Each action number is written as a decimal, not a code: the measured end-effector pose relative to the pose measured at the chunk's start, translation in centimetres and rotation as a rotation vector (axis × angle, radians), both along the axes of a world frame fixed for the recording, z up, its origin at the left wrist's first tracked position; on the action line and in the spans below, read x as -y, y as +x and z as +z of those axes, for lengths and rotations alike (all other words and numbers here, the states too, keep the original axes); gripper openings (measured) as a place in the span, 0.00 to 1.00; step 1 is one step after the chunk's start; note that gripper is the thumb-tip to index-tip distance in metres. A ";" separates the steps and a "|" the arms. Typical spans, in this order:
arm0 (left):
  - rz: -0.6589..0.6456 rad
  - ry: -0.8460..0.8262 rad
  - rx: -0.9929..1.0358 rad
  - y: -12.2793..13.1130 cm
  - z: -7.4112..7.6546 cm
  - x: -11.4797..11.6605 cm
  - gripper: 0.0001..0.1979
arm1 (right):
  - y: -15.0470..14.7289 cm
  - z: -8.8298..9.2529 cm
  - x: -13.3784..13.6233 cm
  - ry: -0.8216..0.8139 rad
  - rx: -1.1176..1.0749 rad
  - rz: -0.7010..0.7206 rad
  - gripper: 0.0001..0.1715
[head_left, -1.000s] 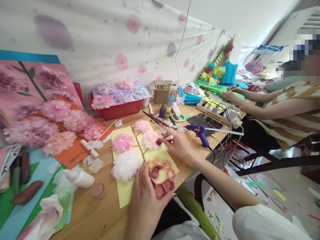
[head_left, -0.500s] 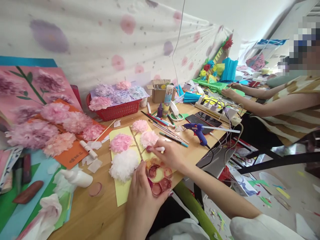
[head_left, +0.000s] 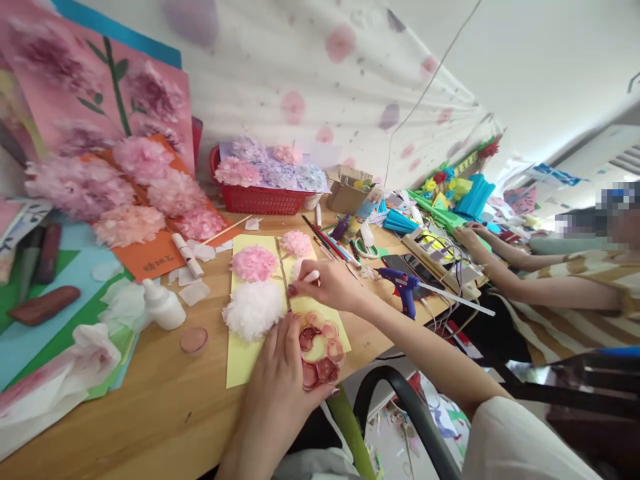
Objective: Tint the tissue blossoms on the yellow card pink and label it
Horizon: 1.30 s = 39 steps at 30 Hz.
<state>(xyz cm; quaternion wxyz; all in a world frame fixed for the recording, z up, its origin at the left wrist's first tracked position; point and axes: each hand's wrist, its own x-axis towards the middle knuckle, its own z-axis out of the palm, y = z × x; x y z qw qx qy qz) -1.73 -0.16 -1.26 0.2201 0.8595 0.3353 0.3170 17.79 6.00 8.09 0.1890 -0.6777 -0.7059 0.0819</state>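
Note:
My left hand (head_left: 280, 373) grips the edge of a clear round paint palette (head_left: 326, 370), its flower-like wells stained reddish brown, over the near part of a yellow card (head_left: 241, 370). Above the palette my right hand (head_left: 333, 285) pinches a short white-ended tool (head_left: 312, 276); its tip is hidden, so the exact kind is unclear. The card carries a white paper pom-pom flower (head_left: 254, 310), a pink one (head_left: 254, 263) and a paler pink one (head_left: 295, 243) beside a brown stem. Another flower is mostly covered by my right hand.
A white glue bottle (head_left: 164, 305) and round lid (head_left: 193, 340) stand left of the card. A blue glue gun (head_left: 404, 287) lies right, near phones and a power strip (head_left: 450, 270). Behind is a red basket (head_left: 265, 200) of paper flowers. A co-worker's arms (head_left: 545, 283) reach in at right.
The view has turned, so the table's things sit differently in the picture. My right hand with the white-ended tool now covers the flower at the card's right side. Both holds are unchanged.

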 end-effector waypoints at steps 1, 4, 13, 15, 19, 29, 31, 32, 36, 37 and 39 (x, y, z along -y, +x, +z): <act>0.005 -0.002 0.005 0.1 0.0 0.1 0.56 | 0.0 0.4 -0.4 -0.030 0.052 -0.005 0.09; 0.035 0.006 0.023 0.3 -0.3 0.2 0.57 | 0.0 1.5 -1.5 -0.011 0.182 -0.143 0.10; 0.074 0.044 0.074 1.0 -1.9 0.8 0.63 | 0.3 2.8 -4.4 -0.180 0.168 0.025 0.12; 0.090 0.039 0.089 1.2 -1.9 0.9 0.65 | 0.4 2.9 -5.1 -0.217 0.150 0.057 0.15; 0.101 0.092 0.093 1.2 -1.6 0.9 0.65 | 1.0 2.9 -6.2 -0.262 0.124 0.067 0.17; 0.076 0.014 0.086 1.2 -2.6 1.0 0.62 | 2.8 2.1 -5.3 -0.317 -0.075 0.131 0.15; 0.039 0.018 0.074 0.9 -2.9 0.7 0.60 | 3.4 2.1 -5.1 -0.294 -0.138 0.076 0.16; 0.021 0.026 0.066 0.7 -2.9 0.6 0.58 | 3.8 2.1 -4.9 -0.229 -0.156 0.007 0.17; 0.010 0.042 0.042 0.1 -1.9 0.1 0.58 | 5.1 2.5 -3.0 -0.248 -0.241 -0.001 0.19; 0.018 0.045 0.041 0.1 -1.4 0.0 0.58 | 5.3 2.6 -2.2 -0.328 -0.297 0.055 0.20; 0.023 0.047 0.035 0.0 -0.4 0.0 0.58 | 5.6 2.5 -0.2 -0.439 -0.470 0.154 0.24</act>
